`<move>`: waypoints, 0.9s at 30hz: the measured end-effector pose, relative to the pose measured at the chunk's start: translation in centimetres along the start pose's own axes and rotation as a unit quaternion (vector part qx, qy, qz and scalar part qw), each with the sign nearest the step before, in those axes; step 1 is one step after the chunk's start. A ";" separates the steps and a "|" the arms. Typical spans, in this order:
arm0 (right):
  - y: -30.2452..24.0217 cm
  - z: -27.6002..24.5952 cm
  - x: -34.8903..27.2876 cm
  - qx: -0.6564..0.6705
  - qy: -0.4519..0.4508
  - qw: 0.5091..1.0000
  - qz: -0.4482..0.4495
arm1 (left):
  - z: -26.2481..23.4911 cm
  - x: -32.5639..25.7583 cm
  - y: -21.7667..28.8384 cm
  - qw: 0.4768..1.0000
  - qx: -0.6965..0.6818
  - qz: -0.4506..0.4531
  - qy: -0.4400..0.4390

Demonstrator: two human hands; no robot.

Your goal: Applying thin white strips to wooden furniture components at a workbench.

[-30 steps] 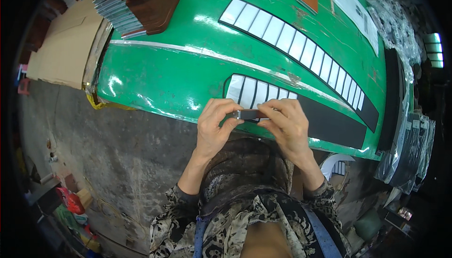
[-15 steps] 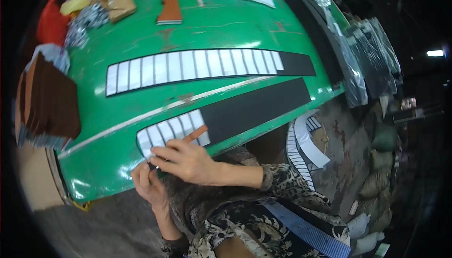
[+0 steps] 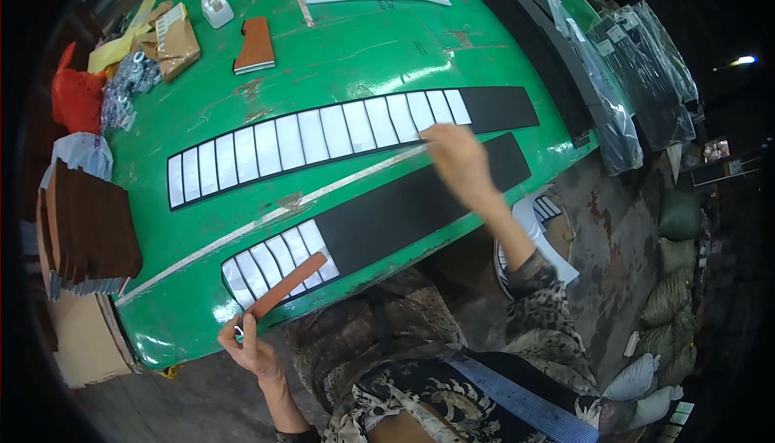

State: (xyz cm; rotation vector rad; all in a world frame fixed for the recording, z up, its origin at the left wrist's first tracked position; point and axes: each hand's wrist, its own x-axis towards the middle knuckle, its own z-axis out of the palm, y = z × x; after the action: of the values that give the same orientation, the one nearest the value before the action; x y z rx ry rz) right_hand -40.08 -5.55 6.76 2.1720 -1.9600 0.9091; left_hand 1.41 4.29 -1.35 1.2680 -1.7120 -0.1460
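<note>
Brown strip (image 3: 289,285), long and narrow, slants over the white-covered end of the nearer black panel (image 3: 395,221), close to the near edge of the green worktop (image 3: 339,55) and toward its left corner. Its lower end is pinched between the thumb and fingers of the left hand (image 3: 252,350), just outside that near edge. From there its long axis rises to the right, steeper than the panel beneath, its free end pointing roughly toward the right hand (image 3: 462,167). Whether it touches the panel is unclear.

The left hand is the nearer one; the right is well apart from the strip, stretched across the worktop. Its fingertips are together at the near border of the farther black panel (image 3: 504,109), beside the white pieces (image 3: 289,142) toward its right end. I cannot tell whether they grip anything. Farther out, stacked brown pieces (image 3: 93,225) stand along the worktop's left edge.
</note>
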 end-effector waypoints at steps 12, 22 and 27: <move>11.0 -2.2 -0.3 -0.031 -0.121 0.991 0.043 | -0.4 4.0 3.3 0.989 0.116 -0.073 -0.061; 11.7 -2.2 -0.2 0.010 -0.123 0.984 0.131 | -0.5 4.0 3.3 0.985 0.110 -0.107 -0.072; 12.6 -2.2 -0.5 0.107 -0.104 0.959 0.243 | 0.0 4.2 3.7 0.988 0.098 -0.093 -0.068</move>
State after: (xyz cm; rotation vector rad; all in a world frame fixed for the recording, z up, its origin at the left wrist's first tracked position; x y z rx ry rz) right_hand -52.60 -6.42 4.29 1.9859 -2.6896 1.0265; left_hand -1.04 2.63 3.36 1.5959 -1.7549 -0.1824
